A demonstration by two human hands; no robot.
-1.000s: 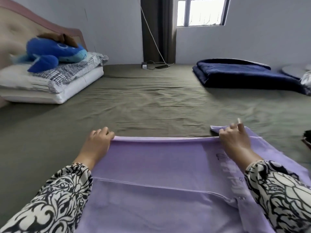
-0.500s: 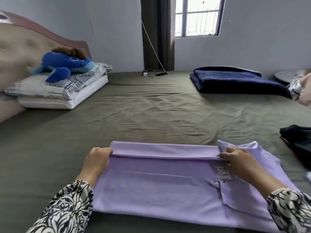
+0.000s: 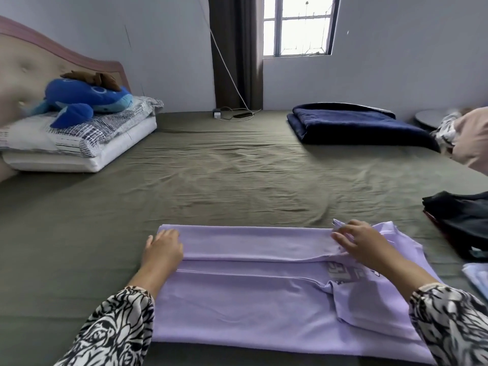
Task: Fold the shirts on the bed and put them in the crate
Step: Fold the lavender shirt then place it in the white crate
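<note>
In the head view, the far band of the lilac shirt (image 3: 253,294) is now folded wider toward the person than half a second ago. The left hand (image 3: 162,249) has moved from gripping the corner to lying flat on it, fingers (image 3: 169,235) straight and together. The right hand (image 3: 361,240) presses the band's right end, fingers spread. The smooth knit shirt lies as a rectangle on the creased olive bed (image 3: 224,180), near dark folded clothes (image 3: 462,220).

Head camera — one wide-angle view, worn at the near bed (image 3: 237,180) edge, facing forward and down, close over both hands, window (image 3: 297,25) wall opposite.
</note>
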